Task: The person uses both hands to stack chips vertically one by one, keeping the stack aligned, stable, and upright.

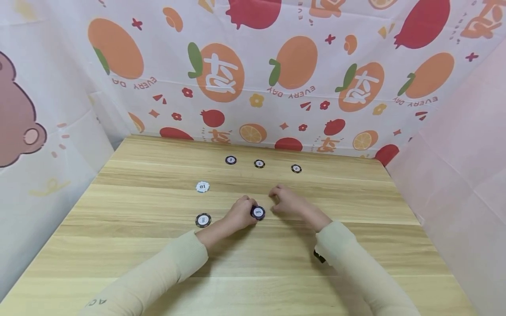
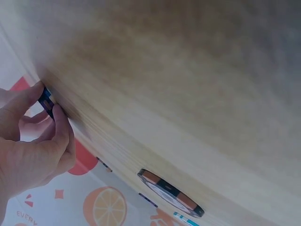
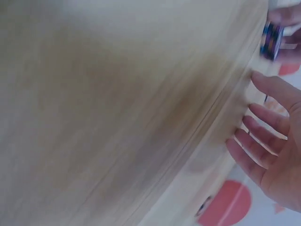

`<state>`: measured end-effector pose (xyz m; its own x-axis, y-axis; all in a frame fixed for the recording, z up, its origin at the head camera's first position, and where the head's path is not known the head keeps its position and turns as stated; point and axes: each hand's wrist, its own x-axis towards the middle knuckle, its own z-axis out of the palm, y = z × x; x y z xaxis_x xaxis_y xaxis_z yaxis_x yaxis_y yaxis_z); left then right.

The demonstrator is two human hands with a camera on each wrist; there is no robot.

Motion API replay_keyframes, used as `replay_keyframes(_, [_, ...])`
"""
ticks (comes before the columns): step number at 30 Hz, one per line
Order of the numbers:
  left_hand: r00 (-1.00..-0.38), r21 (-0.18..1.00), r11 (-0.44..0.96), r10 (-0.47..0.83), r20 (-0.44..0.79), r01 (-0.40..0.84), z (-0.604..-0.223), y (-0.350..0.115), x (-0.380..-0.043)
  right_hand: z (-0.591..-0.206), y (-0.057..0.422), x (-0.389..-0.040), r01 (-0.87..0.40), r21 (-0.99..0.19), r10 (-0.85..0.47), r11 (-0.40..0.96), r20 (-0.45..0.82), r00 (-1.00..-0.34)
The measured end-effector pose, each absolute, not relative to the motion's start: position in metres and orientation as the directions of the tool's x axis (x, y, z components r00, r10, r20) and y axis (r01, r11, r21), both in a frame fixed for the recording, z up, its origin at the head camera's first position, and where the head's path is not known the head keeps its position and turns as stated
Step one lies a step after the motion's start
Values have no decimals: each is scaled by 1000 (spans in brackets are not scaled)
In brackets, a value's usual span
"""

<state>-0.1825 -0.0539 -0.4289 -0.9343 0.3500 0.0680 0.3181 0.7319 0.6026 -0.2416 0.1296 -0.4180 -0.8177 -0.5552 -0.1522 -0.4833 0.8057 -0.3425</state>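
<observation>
My left hand (image 1: 239, 214) pinches a short stack of dark poker chips (image 1: 258, 213) between thumb and fingers, its top face marked 500. The chips' striped edges show in the left wrist view, where the held stack (image 2: 47, 101) stands on its side in the picture, and in the right wrist view. Just to the right of the stack, my right hand (image 1: 288, 202) hovers low over the table with fingers spread and loosely bent, holding nothing. Left of the left hand lies a dark poker chip marked 100 (image 1: 203, 220), and behind that one a white poker chip marked 10 (image 1: 203, 186).
Along the back of the wooden table (image 1: 130, 228) lie three dark chips: a left one (image 1: 231, 159), a middle one (image 1: 259, 163) and a right one (image 1: 296, 168). A small black object (image 1: 319, 256) is partly hidden beneath the right sleeve. Fruit-print cloth (image 1: 261, 101) hangs behind.
</observation>
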Motion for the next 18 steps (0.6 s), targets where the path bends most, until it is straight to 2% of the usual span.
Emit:
replay_keyframes(8, [-935, 628, 716, 350, 56, 306, -432, -54, -184, -423, 155, -268, -299, -300, -351, 906, -135, -927])
replay_keyframes(10, [-926, 624, 704, 367, 89, 339, -445, -56, -191, -423, 161, -275, -262, -283, -307, 923, -130, -943])
replay_keyframes(13, [-926, 616, 713, 369, 77, 335, -447, -56, -192, -425, 169, -284, -200, -288, -241, 937, -115, -964])
replay_keyframes(18, [-939, 631, 723, 342, 23, 279, -431, -54, -185, -432, 182, -299, -138, -313, -172, 940, -85, -981])
